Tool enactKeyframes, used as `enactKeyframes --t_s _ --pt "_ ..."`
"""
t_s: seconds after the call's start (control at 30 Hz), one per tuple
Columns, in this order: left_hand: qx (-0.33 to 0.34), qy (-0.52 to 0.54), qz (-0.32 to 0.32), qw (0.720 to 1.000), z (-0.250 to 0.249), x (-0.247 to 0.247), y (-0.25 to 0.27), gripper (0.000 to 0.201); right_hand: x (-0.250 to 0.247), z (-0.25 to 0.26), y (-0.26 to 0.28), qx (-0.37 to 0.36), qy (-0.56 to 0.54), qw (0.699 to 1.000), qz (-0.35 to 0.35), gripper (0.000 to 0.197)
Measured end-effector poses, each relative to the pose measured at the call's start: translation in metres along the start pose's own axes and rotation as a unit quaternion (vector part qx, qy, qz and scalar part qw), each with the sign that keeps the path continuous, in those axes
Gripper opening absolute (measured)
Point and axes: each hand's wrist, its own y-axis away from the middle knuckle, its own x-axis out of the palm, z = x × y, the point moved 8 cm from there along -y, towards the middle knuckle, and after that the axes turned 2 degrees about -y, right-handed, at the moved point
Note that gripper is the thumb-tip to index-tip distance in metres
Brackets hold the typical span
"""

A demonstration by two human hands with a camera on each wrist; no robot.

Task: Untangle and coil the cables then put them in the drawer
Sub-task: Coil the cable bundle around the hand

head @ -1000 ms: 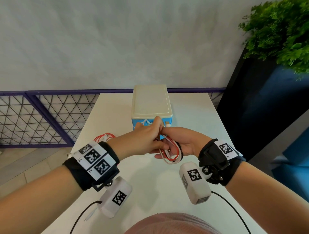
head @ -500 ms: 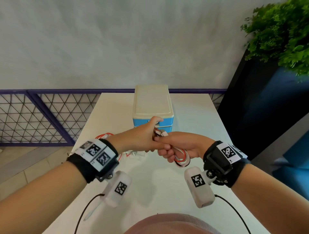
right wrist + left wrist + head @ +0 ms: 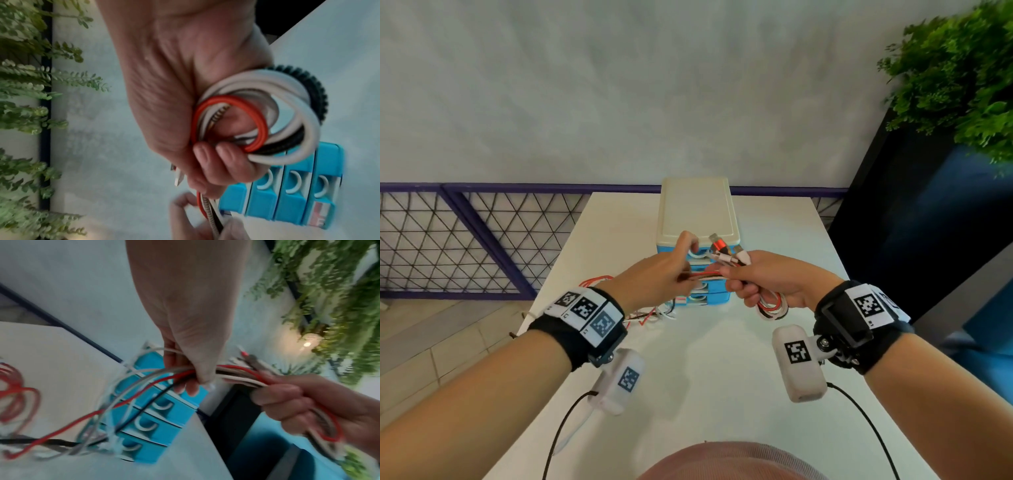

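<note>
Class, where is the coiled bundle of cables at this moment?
In the head view, the coiled bundle is held in the right hand, just in front of the blue drawer unit.

Coiled bundle of thin cables (image 3: 267, 116) is red, white and black; small plastic drawer unit (image 3: 697, 219) behind the fingers (image 3: 205, 154) is bright blue with a cream top.

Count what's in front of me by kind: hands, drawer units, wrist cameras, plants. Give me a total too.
Hands: 2, left hand and right hand, both gripping the cables
Drawer units: 1, the blue drawer unit
Wrist cameras: 2, left wrist camera and right wrist camera
Plants: 1, the plant
Total: 6
</note>
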Motion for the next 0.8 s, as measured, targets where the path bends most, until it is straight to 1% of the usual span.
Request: enactKeyframes --t_s 0.07,0.1,0.17,0.2,0.27,0.33,0.4,0.43,0.47,0.53,0.57,0.6,0.63,0.67,0.73,0.8 --pt "-0.033 0.022 0.025 0.999 0.016 0.004 0.002 0.020 -0.007 0.001 0.004 -0.007 -0.016 1.000 -0.002 0.025" --pt "-0.033 0.030 0.048 0.998 0.018 0.008 0.003 0.012 -0.008 0.001 0.005 -0.009 -0.015 1.000 0.002 0.026" --pt "-0.019 0.044 0.074 0.996 0.016 0.013 0.003 0.018 -0.007 0.001 0.009 -0.016 -0.007 1.000 0.014 0.022" --pt "-0.025 0.073 0.079 0.994 0.016 0.014 0.002 0.020 -0.004 0.002 0.010 -0.022 0.000 1.000 0.021 0.020" --pt "-0.044 0.159 0.088 0.982 0.018 0.015 0.002 0.022 0.002 0.005 0.012 -0.031 0.013 0.999 0.038 0.019" --pt "-0.064 0.244 0.109 0.961 0.019 0.017 0.003 0.025 0.007 0.001 0.011 -0.022 0.019 0.998 0.048 0.019" --pt "-0.087 0.314 0.138 0.935 0.017 0.020 0.006 0.026 0.006 -0.004 0.008 -0.007 0.029 0.999 0.034 0.019" --pt "-0.104 0.348 0.157 0.919 0.016 0.023 0.009 0.026 0.004 -0.006 0.005 -0.002 0.043 0.999 0.015 0.018" --pt "-0.125 0.390 0.177 0.895 0.016 0.026 0.013 0.026 0.001 -0.007 0.003 -0.003 0.066 0.998 -0.007 0.018" --pt "-0.164 0.488 0.219 0.829 0.011 0.033 0.021 0.035 -0.002 -0.005 0.000 -0.017 0.107 0.993 -0.043 0.020" --pt "-0.175 0.529 0.241 0.795 0.007 0.036 0.025 0.041 -0.001 -0.003 -0.002 -0.027 0.108 0.992 -0.053 0.019" --pt "-0.179 0.560 0.258 0.766 0.004 0.039 0.028 0.045 -0.002 -0.002 -0.004 -0.036 0.096 0.993 -0.059 0.018" --pt "-0.176 0.582 0.273 0.745 0.001 0.040 0.030 0.046 -0.003 -0.002 -0.006 -0.046 0.078 0.994 -0.064 0.017" --pt "-0.168 0.596 0.286 0.732 -0.002 0.040 0.033 0.045 -0.005 -0.001 -0.008 -0.057 0.061 0.994 -0.074 0.016" --pt "-0.142 0.613 0.299 0.718 -0.006 0.041 0.034 0.038 -0.014 0.002 -0.011 -0.080 0.038 0.990 -0.107 0.016" --pt "-0.134 0.622 0.278 0.720 -0.006 0.041 0.031 0.034 -0.020 0.002 -0.016 -0.092 0.001 0.987 -0.132 0.018"
